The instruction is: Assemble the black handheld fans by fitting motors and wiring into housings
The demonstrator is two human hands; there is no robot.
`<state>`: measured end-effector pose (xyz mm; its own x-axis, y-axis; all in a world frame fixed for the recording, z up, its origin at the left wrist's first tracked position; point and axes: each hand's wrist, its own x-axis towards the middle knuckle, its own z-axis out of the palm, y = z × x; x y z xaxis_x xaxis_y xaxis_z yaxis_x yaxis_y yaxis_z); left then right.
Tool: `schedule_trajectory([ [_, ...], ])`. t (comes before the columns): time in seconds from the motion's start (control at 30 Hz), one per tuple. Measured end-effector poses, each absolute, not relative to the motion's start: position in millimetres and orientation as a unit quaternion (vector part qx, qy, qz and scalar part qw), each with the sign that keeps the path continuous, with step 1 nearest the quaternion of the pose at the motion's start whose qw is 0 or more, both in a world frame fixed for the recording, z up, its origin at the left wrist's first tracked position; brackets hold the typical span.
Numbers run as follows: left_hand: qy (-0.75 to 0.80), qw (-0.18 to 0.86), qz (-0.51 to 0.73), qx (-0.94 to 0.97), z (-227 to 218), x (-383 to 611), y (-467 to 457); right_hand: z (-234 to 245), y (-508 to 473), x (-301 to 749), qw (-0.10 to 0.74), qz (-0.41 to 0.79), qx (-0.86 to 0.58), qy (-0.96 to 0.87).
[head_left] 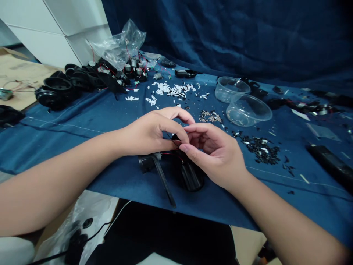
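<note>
My left hand [154,132] and my right hand [217,156] meet over the front of the blue cloth, fingertips touching. Both pinch thin red and black wires [171,152], though the fingers hide the exact ends. Below them lies a black rounded housing [192,177], which the wires run down to. Just left of it, a black plastic part [164,180] with a long narrow arm points toward the cloth's front edge; a red wire comes from its top. My hands cover the upper side of both parts.
Beyond my hands lie white plastic pieces [176,89], small screws [210,116] and black bits [263,150]. Two clear tubs [249,108] stand behind right. Black round housings [56,88], wired motors [134,68] and a clear bag [121,44] crowd the back left.
</note>
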<state>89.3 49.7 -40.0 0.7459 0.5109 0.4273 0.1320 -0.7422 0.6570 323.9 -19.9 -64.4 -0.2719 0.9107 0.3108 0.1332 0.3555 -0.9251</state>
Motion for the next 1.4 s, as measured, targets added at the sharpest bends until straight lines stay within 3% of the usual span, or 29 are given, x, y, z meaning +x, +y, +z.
schedule_trajectory([
  [0.27, 0.182, 0.236, 0.326, 0.897, -31, 86, 54, -62, -19, 325, 0.459, 0.448, -0.404, -0.652],
  [0.47, 0.31, 0.253, 0.32, 0.859, -22, 77, 40, -62, -21, 324, 0.429, 0.451, -0.422, -0.659],
  [0.57, 0.331, 0.27, 0.342, 0.837, -22, 80, 28, -62, -23, 325, 0.444, 0.396, -0.419, -0.686],
  [0.73, 0.301, 0.198, 0.339, 0.869, -22, 91, 28, -62, -25, 324, 0.456, 0.263, -0.408, -0.746],
  [0.87, 0.333, 0.165, 0.305, 0.877, -14, 86, 23, -66, -23, 322, 0.476, 0.294, -0.407, -0.723],
  [1.03, 0.487, 0.209, 0.274, 0.802, -15, 60, -18, -69, -22, 322, 0.473, 0.331, -0.407, -0.708],
  [1.17, 0.552, 0.247, 0.245, 0.758, -30, 44, -55, -67, -24, 323, 0.464, 0.263, -0.397, -0.747],
  [1.4, 0.502, 0.249, 0.23, 0.796, -58, 46, -66, -69, -18, 330, 0.422, 0.148, -0.362, -0.818],
])
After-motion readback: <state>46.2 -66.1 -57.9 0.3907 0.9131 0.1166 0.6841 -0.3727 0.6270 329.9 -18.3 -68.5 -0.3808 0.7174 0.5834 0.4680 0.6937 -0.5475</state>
